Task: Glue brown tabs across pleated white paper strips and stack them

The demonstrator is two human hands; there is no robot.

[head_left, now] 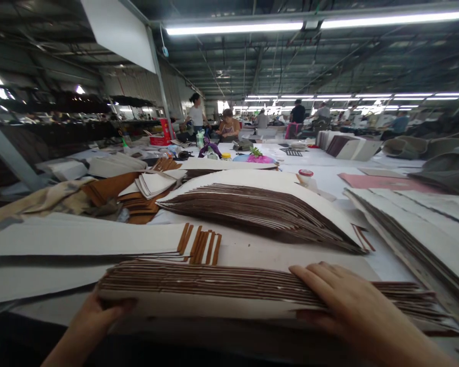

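A long stack of brown-edged sheets [214, 283] with a pale outer face lies across the front of the table. My left hand [99, 313] grips its left end, thumb on the near face and the other fingers hidden behind. Toward the right end, my right hand [336, 295] is wrapped over the stack, fingers on the top edges and thumb against the near side. Just beyond lies a second, bowed stack of white-topped brown sheets [248, 204]. White strips with brown ends [99, 237] lie to the left, close to the held stack.
Brown pieces [115, 188] and folded white pieces [155, 183] lie at the left. Another layered stack [424, 224] fills the right side, near a pink sheet [386, 182]. A round red-lidded container [306, 173] stands farther back. Several people are around the tables beyond.
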